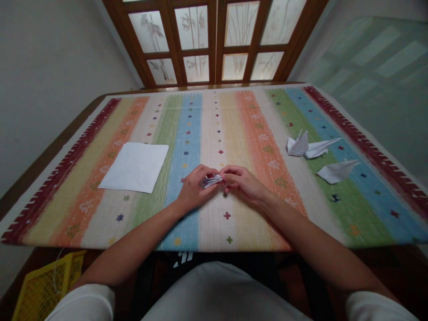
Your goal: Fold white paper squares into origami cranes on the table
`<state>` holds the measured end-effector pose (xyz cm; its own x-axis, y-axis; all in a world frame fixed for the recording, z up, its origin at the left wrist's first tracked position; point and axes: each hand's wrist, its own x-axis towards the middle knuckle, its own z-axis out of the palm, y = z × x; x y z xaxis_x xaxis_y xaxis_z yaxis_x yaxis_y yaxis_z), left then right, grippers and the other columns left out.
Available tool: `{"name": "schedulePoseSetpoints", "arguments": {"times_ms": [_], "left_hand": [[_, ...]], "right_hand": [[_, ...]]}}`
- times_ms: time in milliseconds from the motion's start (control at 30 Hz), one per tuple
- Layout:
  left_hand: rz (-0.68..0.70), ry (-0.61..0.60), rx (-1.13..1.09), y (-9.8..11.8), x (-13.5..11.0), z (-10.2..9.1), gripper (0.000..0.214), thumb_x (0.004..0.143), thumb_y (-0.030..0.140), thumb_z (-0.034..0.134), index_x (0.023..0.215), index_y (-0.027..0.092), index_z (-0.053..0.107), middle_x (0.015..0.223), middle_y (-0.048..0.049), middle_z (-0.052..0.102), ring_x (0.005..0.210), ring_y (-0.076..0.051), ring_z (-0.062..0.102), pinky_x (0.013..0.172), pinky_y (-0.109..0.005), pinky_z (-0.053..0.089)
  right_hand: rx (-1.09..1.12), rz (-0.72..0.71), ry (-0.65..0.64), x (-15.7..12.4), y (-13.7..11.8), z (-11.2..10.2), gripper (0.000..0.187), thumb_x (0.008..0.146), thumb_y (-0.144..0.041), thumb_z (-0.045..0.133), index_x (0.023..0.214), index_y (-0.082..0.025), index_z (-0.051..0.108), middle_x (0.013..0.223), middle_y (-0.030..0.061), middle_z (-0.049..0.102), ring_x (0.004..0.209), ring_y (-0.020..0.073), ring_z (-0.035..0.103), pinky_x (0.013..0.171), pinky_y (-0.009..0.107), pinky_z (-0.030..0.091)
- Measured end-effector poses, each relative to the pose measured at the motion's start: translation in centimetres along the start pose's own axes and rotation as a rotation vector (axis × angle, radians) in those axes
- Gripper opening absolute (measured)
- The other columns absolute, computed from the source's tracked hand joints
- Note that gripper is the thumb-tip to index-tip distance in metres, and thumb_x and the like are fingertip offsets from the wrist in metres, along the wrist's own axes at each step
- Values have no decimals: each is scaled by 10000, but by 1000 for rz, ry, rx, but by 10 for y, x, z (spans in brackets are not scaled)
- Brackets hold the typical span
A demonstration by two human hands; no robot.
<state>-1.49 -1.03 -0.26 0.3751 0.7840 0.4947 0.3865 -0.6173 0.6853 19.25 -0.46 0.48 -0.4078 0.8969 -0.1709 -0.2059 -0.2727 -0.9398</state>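
A small, partly folded piece of white paper lies low over the striped tablecloth, near the front middle of the table. My left hand pinches its left side with curled fingers. My right hand pinches its right side, fingers pressed together. Both forearms reach in from the bottom of the view. Much of the paper is hidden between my fingers.
A stack of flat white paper sheets lies to the left. Three folded paper figures sit at the right: two close together and one nearer. A yellow crate stands on the floor at lower left. Wooden doors rise behind the table.
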Motion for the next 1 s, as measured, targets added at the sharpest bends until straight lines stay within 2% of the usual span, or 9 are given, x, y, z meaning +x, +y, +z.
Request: {"name": "schedulePoseSetpoints", "arguments": {"times_ms": [100, 200, 333, 600, 867, 1000], "left_hand": [[-14, 36, -18, 0, -1, 0, 187, 947, 324, 799, 1099, 230, 744, 973, -36, 760, 880, -186, 694, 814, -320, 554], [-80, 52, -51, 0, -1, -1, 183, 955, 341, 792, 1096, 227, 765, 1021, -46, 784, 891, -181, 714, 803, -308, 570], [-142, 40, -115, 0, -1, -3, 185, 975, 344, 758, 1108, 218, 784, 1049, -63, 793, 914, -179, 732, 758, -278, 591], [-100, 30, -71, -2, -1, -1, 165, 971, 344, 766, 1072, 219, 801, 1004, -56, 810, 873, -171, 740, 734, -269, 588], [-157, 68, -107, -2, -3, 1, 169, 926, 351, 817, 1006, 205, 789, 957, -43, 812, 805, -159, 736, 735, -270, 581], [-155, 55, -124, -1, -2, 0, 139, 915, 324, 818, 983, 206, 787, 941, -43, 804, 823, -161, 732, 727, -266, 571]], "right_hand": [[-21, -81, 18, -1, -1, 1, 268, 781, -416, 882, 864, -234, 703, 814, -1, 701, 703, 146, 649, 630, 282, 570], [-175, -245, 76, -2, -5, 0, 243, 803, -422, 880, 856, -235, 733, 813, 3, 730, 711, 154, 677, 681, 304, 596], [-386, -403, 106, -3, -7, -4, 195, 845, -405, 848, 878, -219, 800, 903, 50, 789, 832, 190, 739, 806, 343, 629], [-592, -580, 79, -3, -8, -7, 132, 934, -344, 768, 878, -226, 792, 929, 56, 773, 857, 184, 728, 736, 306, 636], [-611, -562, 86, -3, -8, -6, 72, 879, -258, 766, 828, -207, 771, 817, 34, 772, 727, 159, 714, 720, 293, 612], [-534, -496, 92, -3, -4, -5, 106, 862, -304, 788, 828, -205, 768, 820, 38, 776, 729, 165, 724, 724, 300, 614]]}}
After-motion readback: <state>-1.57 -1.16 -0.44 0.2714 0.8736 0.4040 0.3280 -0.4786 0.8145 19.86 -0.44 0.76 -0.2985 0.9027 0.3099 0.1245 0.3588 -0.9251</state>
